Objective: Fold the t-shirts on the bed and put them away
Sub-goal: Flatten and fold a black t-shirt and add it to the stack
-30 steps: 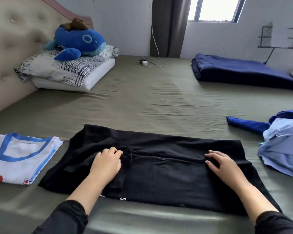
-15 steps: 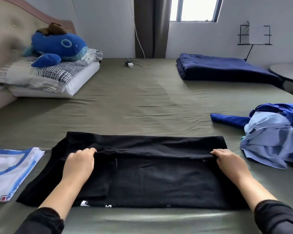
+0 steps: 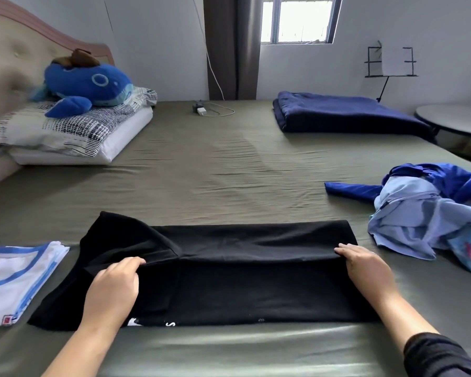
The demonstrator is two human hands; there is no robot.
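The black t-shirt lies spread across the near edge of the bed, its far half doubled over toward the person so a long fold runs side to side through the middle. A strip of white lettering peeks out at its near hem. The left hand sits on the shirt's left part, fingers curled and pinching the edge of the folded layer. The right hand is at the right end of that same fold, fingers bent over the cloth edge and gripping it. Both sleeves of the person are dark.

Just left of the black shirt, a folded white t-shirt with blue trim lies flat on the bed, apart from it. On the right, near the right hand, a crumpled heap of blue clothes sits unfolded, light blue over deeper blue.

Farther back, a folded navy blanket rests on the far right of the bed. At the far left, a blue plush whale lies on a patterned pillow against the headboard. A charger with white cable lies at the far edge, below the window. A round surface stands beside the bed at right.
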